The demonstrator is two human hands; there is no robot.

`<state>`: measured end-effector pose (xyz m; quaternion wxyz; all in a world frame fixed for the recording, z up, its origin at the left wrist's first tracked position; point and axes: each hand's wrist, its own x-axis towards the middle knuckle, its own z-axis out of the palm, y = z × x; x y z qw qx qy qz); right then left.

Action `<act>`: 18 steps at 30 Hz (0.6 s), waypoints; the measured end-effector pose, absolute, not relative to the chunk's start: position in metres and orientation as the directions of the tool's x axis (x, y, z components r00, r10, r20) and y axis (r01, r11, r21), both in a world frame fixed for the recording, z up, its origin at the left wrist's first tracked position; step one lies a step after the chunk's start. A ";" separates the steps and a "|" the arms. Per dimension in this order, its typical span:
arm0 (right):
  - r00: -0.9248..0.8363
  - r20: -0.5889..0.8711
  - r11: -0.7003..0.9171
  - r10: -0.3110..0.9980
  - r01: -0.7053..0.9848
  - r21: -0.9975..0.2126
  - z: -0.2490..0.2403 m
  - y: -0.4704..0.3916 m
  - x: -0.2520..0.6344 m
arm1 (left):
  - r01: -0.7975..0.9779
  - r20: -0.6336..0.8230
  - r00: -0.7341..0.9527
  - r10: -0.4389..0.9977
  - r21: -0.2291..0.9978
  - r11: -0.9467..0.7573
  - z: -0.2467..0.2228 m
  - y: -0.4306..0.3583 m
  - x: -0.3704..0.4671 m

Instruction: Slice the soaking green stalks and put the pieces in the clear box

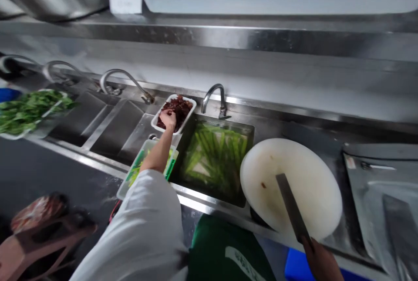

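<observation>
My left hand reaches over a white tray heaped with dark red, sliced-looking pieces. Its fingers are curled down onto the pieces; their kind is not clear. My right hand grips the handle of a cleaver. The blade lies over a thick round white chopping board, its tip near the middle. One small brown scrap sits on the board left of the blade.
Long green stalks soak in a water-filled sink between tray and board. A green-and-clear basket stands under my left forearm. Leafy greens fill a container at far left. A steel shelf runs overhead; a stool stands lower left.
</observation>
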<state>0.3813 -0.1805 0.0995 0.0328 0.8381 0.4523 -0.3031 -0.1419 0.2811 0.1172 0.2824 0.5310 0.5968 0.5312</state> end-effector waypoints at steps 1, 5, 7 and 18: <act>0.435 -0.524 -0.608 0.732 0.764 -0.216 0.106 -0.182 0.377 | 0.389 0.286 -0.291 0.913 0.907 -0.160 0.113 0.275 -0.126; 0.627 -0.404 -0.727 0.666 0.667 -0.162 0.132 -0.187 0.367 | 0.417 0.406 0.062 0.912 0.819 -0.393 0.083 0.211 -0.008; 0.690 -0.334 -0.760 0.642 0.632 -0.154 0.139 -0.187 0.369 | 0.301 0.398 0.389 0.831 0.798 -0.523 0.063 0.157 0.071; 0.695 -0.338 -0.772 0.634 0.593 -0.230 0.129 -0.239 0.389 | 0.168 0.126 0.959 0.254 0.471 -0.866 0.007 0.043 0.214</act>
